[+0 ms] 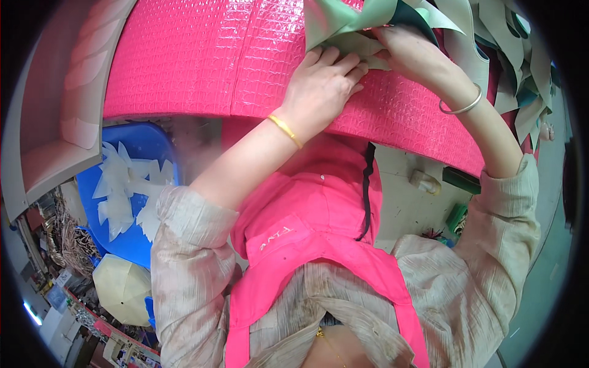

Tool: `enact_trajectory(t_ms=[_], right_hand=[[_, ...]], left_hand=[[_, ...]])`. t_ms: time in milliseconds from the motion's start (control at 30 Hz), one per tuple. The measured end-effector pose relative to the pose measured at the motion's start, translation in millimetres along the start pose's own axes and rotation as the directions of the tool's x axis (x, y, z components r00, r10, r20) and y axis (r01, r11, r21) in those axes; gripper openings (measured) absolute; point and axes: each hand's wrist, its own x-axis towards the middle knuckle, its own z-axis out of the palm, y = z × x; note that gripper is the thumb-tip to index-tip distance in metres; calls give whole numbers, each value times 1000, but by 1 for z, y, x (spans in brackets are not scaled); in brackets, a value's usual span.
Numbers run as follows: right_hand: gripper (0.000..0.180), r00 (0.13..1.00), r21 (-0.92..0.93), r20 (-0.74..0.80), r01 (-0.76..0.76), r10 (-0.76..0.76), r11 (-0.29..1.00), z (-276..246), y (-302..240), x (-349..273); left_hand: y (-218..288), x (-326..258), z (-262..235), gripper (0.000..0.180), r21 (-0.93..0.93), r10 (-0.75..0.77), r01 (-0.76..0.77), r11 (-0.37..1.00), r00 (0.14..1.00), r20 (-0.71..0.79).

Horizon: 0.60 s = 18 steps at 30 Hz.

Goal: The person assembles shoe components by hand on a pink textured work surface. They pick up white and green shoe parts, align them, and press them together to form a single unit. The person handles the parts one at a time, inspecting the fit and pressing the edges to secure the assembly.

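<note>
Left hand (322, 83): we press flat, fingers spread, on pale green cut sheets (343, 24), upper centre.
Right hand (408, 46): we pinch the same sheets.
Surface: quilted pink padded cover (196, 55).

A worker wears a loose beige crinkled-cotton shirt (190, 264) with sleeves pushed up to the elbows, its fabric lightly soiled across the chest. Over it hangs a bright pink bib apron (307, 227) marked with small white lettering, a narrow black strap (367, 190) running down its right side. A slim gold bangle (285, 130) circles the wrist of the left hand (319, 89); a thin silver bangle (461, 107) rings the wrist of the right hand (408, 52). A fine gold chain necklace (328, 343) shows at the open collar.
</note>
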Motion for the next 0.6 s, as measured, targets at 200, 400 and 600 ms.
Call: enact_trajectory(t_ms=[200, 400, 600], right_hand=[[36, 975, 23, -132, 185, -180, 983, 1, 12, -4], [29, 988, 96, -76, 144, -137, 985, -5, 8, -2], [30, 970, 5, -198, 142, -138, 990, -7, 22, -18]], left_hand=[[6, 1, 17, 24, 47, 26, -21, 999, 994, -103], [23, 14, 14, 25, 138, 45, -47, 989, 999, 15], [20, 14, 19, 19, 116, 43, -43, 992, 999, 6]])
